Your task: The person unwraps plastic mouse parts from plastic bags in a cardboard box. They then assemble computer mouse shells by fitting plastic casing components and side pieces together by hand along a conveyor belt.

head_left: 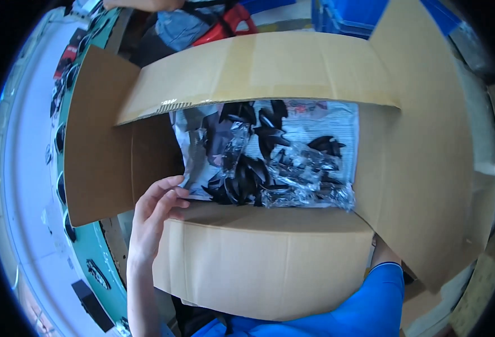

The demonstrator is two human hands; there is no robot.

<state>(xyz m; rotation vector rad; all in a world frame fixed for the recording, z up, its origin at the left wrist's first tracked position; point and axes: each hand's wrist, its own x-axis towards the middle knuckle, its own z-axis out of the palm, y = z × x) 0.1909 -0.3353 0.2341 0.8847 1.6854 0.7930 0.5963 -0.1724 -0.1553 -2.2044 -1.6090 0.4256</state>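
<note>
Parts [244,180] on paper [320,124] in box [230,253], left hand [159,205] at near-left corner, bench [92,247] leftward

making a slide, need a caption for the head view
Left hand at an open cardboard box holding black parts and clear plastic on printed paper.

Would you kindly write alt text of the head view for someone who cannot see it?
A person's left hand is by the near left corner of an open box. Inside, black curved pieces and clear plastic lie on printed paper; the right hand is hidden.
</note>
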